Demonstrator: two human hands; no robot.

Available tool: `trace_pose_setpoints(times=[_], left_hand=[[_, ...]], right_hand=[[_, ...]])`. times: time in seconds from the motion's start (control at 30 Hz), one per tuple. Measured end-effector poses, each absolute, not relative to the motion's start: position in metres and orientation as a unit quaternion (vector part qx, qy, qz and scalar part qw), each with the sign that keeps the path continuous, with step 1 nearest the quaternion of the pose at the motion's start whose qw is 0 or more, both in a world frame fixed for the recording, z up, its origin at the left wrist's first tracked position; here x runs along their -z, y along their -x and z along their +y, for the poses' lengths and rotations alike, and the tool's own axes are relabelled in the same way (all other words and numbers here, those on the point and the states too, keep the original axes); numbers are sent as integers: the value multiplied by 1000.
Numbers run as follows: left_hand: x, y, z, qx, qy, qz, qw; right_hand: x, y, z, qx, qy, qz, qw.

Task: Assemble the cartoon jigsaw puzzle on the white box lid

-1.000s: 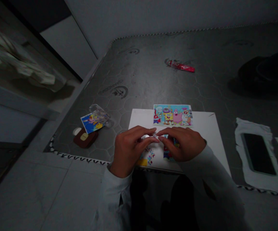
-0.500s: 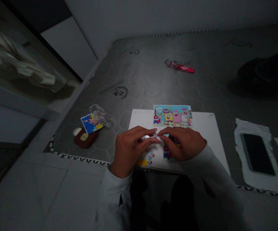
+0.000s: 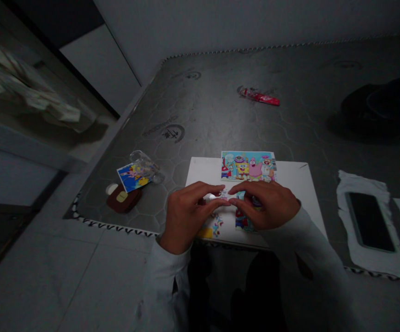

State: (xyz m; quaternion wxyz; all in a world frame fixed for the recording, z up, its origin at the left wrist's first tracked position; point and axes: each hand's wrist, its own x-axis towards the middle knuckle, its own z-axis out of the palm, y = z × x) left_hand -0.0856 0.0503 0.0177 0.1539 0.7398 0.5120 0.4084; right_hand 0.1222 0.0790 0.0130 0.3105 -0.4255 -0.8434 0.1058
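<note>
My left hand and my right hand meet fingertip to fingertip over a white board. Both pinch a small pale piece between thumbs and forefingers; it is too small to name. Under the hands lie colourful puzzle pieces, partly hidden. A cartoon picture card lies at the board's far edge.
The board lies on a dark grey quilted mattress. Left of it are a clear bag with a colourful card and a brown pad. A red wrapper lies farther back. A phone rests on white cloth at the right.
Both hands stay pinched together; they have shifted slightly up and away from me. Nothing else has moved.
</note>
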Motion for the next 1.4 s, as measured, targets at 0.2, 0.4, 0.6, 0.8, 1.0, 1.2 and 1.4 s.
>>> trace_pose_setpoints(times=[0.2, 0.4, 0.6, 0.8, 1.0, 1.2, 1.4], left_hand=[[-16, 85, 50, -419, -736, 507, 158], [-18, 83, 50, -420, -731, 512, 163], [-20, 82, 49, -426, -726, 514, 167], [-22, 81, 49, -433, -723, 514, 163], [-23, 80, 49, -440, -720, 511, 163], [-22, 81, 49, -440, -720, 512, 161], [-21, 81, 48, -431, -722, 519, 153]], right_hand=[[-14, -125, 83, -76, 388, -864, 311], [-13, -130, 87, -42, 369, -872, 319], [-17, -127, 81, -49, 417, -850, 319], [-27, -124, 76, -83, 448, -839, 298], [-27, -125, 77, -85, 447, -839, 298], [-25, -124, 77, -86, 445, -833, 317], [-22, -122, 78, -103, 430, -835, 328]])
